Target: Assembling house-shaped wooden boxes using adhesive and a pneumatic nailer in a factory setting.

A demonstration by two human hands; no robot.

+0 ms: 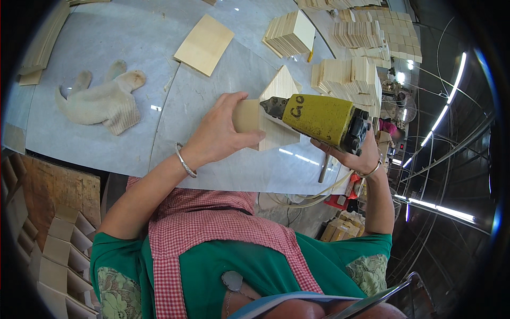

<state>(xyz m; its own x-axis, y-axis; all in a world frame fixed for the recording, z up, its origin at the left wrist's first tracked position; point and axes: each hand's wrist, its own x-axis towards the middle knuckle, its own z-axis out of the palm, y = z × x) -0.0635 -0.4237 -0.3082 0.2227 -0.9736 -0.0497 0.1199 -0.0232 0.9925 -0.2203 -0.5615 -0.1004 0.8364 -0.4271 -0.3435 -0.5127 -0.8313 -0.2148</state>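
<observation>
Yellow and scuffed, the nail gun (321, 118) is filling the curled right hand (357, 155), its nose at the wooden box (276, 137) the left hand (226, 127) is pinching; that looks part-joined. Loose boards (204, 45) are lying beyond the hands; seemingly joined boxes (59, 250) are standing left.

A scuffed yellow nail gun (320, 119) slants sideways, its dark nose at the edge of pale wooden boards (277, 137).

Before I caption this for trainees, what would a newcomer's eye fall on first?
Probably the yellow power tool, right of centre in the right grip, its nose by the wooden piece. Next, the off-white glove on the table at left, then the wooden stacks at upper right.
</observation>
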